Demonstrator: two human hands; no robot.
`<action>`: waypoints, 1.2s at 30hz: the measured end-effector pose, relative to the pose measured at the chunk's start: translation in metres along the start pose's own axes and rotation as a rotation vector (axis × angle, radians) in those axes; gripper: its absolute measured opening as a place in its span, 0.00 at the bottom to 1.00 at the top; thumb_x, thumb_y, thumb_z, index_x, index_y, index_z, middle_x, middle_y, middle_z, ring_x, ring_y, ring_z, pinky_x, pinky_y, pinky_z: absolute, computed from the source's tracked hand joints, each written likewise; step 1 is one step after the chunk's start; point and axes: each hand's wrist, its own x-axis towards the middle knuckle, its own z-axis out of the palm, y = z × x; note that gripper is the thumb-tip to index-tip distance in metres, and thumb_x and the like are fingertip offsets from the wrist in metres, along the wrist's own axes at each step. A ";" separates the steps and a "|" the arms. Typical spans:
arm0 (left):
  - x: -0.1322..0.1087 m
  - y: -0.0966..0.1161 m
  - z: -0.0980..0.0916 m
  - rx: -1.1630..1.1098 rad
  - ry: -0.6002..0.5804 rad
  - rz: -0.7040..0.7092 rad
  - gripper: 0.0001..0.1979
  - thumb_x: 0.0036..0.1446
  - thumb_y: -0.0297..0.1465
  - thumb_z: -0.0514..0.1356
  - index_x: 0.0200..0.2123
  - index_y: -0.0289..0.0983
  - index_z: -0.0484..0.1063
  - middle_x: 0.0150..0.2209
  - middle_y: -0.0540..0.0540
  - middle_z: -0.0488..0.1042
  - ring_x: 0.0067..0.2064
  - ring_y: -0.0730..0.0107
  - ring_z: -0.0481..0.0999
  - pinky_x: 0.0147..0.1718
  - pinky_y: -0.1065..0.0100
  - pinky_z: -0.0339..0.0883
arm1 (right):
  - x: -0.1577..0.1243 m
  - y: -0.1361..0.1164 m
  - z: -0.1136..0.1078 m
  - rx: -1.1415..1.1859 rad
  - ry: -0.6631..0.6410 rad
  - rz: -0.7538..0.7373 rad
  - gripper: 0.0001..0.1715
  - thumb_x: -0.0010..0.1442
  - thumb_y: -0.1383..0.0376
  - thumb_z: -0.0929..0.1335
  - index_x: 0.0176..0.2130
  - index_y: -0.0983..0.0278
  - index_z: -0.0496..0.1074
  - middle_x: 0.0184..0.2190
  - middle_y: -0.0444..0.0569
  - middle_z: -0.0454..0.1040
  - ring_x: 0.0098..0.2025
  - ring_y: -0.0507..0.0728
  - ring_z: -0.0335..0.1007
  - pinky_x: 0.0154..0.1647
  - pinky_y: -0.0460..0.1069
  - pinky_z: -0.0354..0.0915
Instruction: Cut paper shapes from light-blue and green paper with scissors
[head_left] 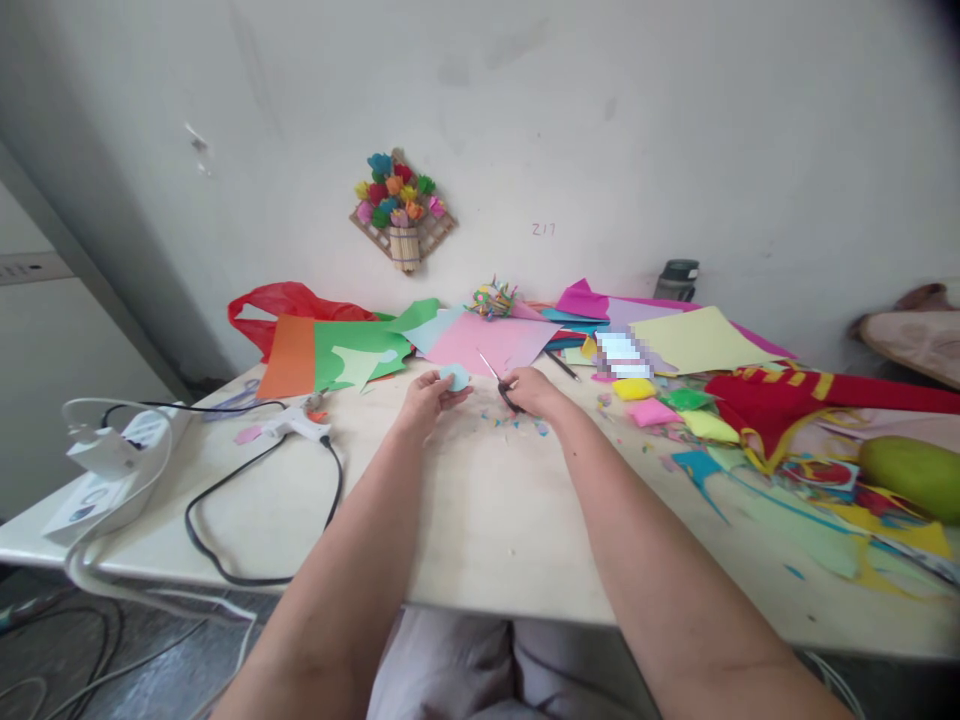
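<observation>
Between the fingers of my left hand (429, 402) is a small light-blue paper circle (455, 377), held just above the table. My right hand (531, 390) grips a pair of scissors (507, 392) by its dark handles, and the blades point up and left, apart from the circle. Tiny coloured paper scraps (517, 422) lie on the table below both hands. Behind them is a pink paper sheet (480, 342), and a dark pencil (562, 366) rests to the right of the scissors.
At left are a white glue gun (296, 422) with a looped black cord and a power strip (124, 470). Orange and green sheets (289, 350) lie behind them. Bright packets (651, 412), a blurred-out phone (622, 355), red felt (765, 405) and a green fruit (911, 475) occupy the right.
</observation>
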 end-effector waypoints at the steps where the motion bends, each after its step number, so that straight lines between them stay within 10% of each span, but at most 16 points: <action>1: 0.000 0.000 0.000 -0.010 0.000 0.008 0.12 0.44 0.29 0.64 0.30 0.34 0.64 0.30 0.44 0.75 0.33 0.65 0.77 0.33 0.65 0.72 | 0.000 0.000 0.002 0.138 -0.038 -0.003 0.14 0.47 0.69 0.67 0.38 0.65 0.72 0.21 0.45 0.74 0.22 0.52 0.69 0.18 0.43 0.57; 7: 0.003 -0.002 -0.001 -0.034 -0.028 0.036 0.12 0.44 0.29 0.64 0.31 0.34 0.64 0.31 0.45 0.75 0.37 0.63 0.77 0.37 0.63 0.72 | 0.004 0.006 0.014 0.499 -0.190 -0.114 0.15 0.48 0.62 0.69 0.36 0.66 0.67 0.17 0.40 0.68 0.15 0.47 0.63 0.12 0.40 0.50; 36: 0.002 -0.002 0.001 -0.107 -0.062 -0.039 0.05 0.47 0.22 0.60 0.25 0.33 0.64 0.28 0.45 0.75 0.36 0.65 0.77 0.40 0.61 0.72 | 0.001 0.015 0.019 0.525 -0.298 -0.237 0.17 0.52 0.53 0.66 0.29 0.65 0.62 0.16 0.39 0.65 0.14 0.45 0.59 0.10 0.40 0.49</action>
